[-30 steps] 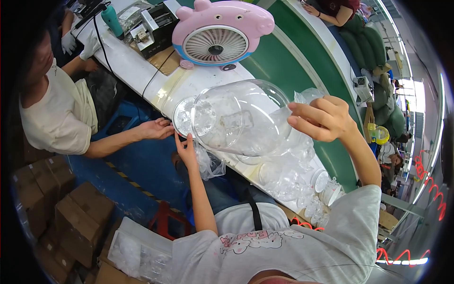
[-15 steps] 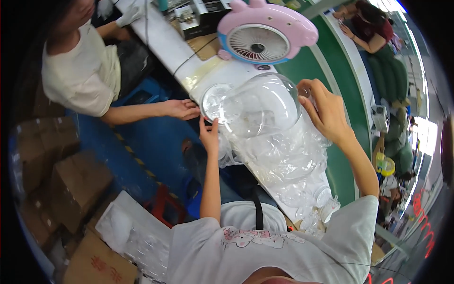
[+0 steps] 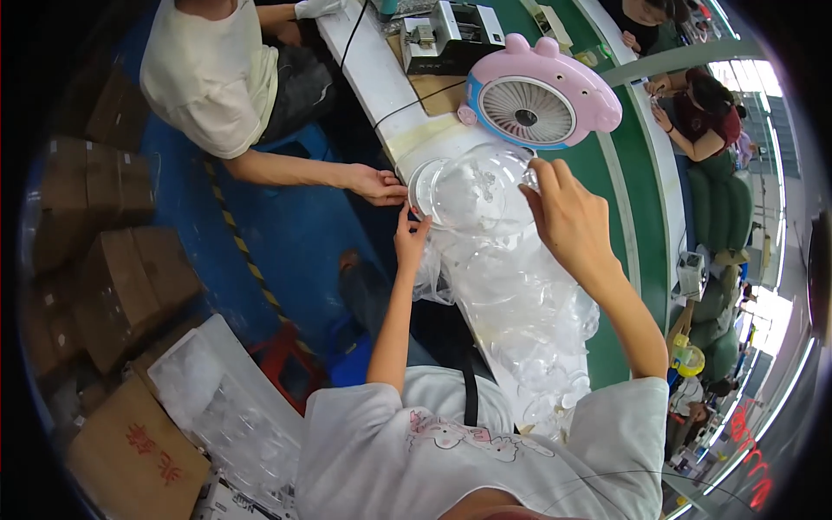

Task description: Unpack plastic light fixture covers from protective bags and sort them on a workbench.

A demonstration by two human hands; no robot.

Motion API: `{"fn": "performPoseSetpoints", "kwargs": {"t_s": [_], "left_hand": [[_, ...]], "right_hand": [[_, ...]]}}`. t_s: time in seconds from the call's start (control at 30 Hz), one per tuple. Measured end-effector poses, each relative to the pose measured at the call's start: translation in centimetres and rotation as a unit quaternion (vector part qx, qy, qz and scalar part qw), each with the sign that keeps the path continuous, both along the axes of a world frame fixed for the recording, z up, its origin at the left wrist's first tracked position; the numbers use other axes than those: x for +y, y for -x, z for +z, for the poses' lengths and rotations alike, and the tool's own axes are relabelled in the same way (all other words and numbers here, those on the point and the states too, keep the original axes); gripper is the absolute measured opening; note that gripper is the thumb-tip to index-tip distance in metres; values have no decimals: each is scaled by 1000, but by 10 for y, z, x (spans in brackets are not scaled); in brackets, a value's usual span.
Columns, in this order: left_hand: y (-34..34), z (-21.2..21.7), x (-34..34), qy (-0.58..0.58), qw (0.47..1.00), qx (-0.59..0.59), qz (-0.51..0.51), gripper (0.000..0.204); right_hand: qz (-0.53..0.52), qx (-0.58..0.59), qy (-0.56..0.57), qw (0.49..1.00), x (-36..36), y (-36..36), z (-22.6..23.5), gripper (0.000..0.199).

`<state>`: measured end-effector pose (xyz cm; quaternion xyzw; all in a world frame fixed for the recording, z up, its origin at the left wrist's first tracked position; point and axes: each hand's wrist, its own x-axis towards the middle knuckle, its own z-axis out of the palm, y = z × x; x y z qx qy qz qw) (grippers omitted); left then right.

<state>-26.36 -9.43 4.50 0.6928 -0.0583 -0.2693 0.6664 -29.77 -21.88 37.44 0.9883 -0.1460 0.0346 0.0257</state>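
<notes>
Nearest you, a heap of clear plastic shells in a thin bag (image 3: 529,329) lies along the desk (image 3: 646,234) edge. Just beyond it, your left hand (image 3: 409,238) has its fingers curled lightly against the rim of the clear plastic dome (image 3: 472,191), and your right hand (image 3: 568,217) wraps over its far side, fingers closed on the wall. It looks light, thin, slick and easily dented, so hold it by the rim, not the crown. Beyond stands a pink fan (image 3: 542,100); a co-worker's hand (image 3: 377,184) rests beside the dome.
</notes>
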Motion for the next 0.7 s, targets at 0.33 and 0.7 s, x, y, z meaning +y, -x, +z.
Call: {"fn": "performPoseSetpoints", "kwargs": {"t_s": [0.33, 0.7], "left_hand": [[3, -10, 2, 29, 999, 14, -22, 51], [-4, -12, 160, -45, 998, 2, -32, 22]], "right_hand": [[-4, 2, -3, 1000, -18, -2, -80, 22], [-59, -36, -43, 997, -24, 4, -107, 38]]}}
